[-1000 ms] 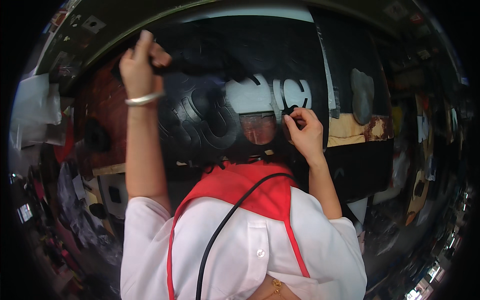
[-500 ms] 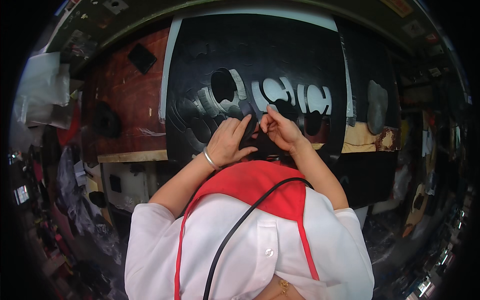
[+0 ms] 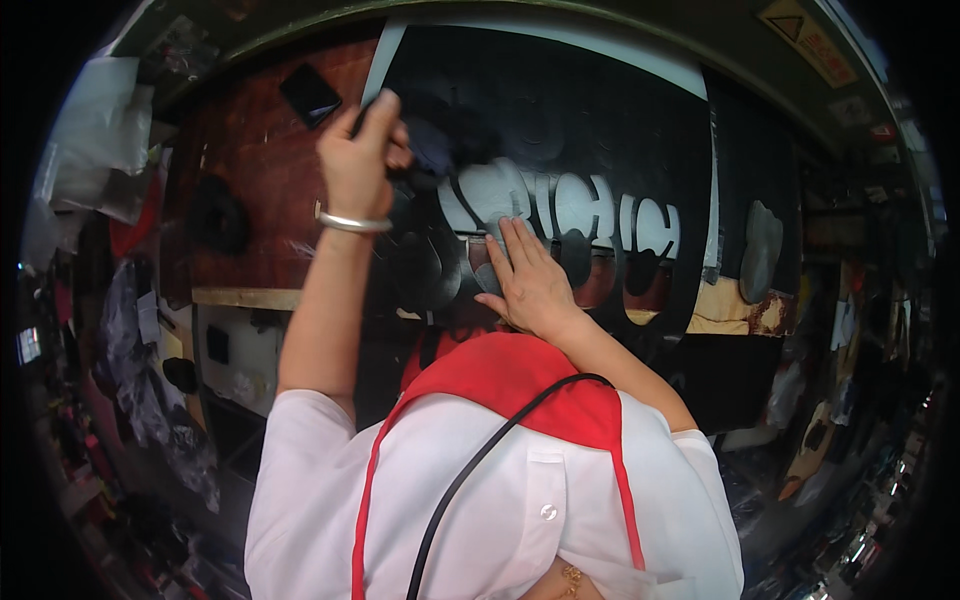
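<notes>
A large black sheet (image 3: 600, 110) lies over the table, with curved openings cut through it that show white (image 3: 570, 205) beneath. My left hand (image 3: 362, 165), wearing a silver bangle, is raised over the sheet's left part with its fingers closed. Beside those fingers is a dark, motion-smeared black cut piece (image 3: 435, 145), which the hand appears to grip; its outline is not clear. My right hand (image 3: 535, 285) rests flat on the near part of the sheet, fingers stretched out beside a curved opening. Loose curved black pieces (image 3: 415, 270) lie to its left.
Reddish-brown tabletop (image 3: 240, 150) shows at the left, with a flat black rectangular object (image 3: 310, 95) and a dark round object (image 3: 217, 220) on it. A grey rounded object (image 3: 762, 250) lies at the right. Clear plastic bags (image 3: 95, 150) hang at the far left.
My left hand has risen and moved away to the left with the black piece. My right hand has turned from curled to flat on the sheet. More white shows where black pieces lay.
</notes>
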The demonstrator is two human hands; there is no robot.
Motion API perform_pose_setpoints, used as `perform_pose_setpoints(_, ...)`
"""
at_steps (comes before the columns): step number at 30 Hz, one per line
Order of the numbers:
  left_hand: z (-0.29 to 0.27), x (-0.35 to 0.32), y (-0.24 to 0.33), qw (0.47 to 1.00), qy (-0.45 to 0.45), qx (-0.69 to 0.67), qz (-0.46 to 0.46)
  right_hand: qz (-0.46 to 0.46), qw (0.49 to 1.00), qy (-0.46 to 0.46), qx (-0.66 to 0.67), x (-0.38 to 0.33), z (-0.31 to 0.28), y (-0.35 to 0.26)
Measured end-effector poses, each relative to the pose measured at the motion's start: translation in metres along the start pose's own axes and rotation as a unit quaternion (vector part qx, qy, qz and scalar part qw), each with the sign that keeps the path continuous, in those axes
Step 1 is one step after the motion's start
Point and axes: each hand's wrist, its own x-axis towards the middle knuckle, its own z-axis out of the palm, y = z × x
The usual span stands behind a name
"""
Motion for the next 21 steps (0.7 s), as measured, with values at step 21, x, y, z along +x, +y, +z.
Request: perform_pose_setpoints(21, -0.094, -0.087, -0.019, 0.941, -0.188, 0.275, -0.061, 0.251, 0.547, -0.139, 0.787, 0.039, 0.019, -0.022)
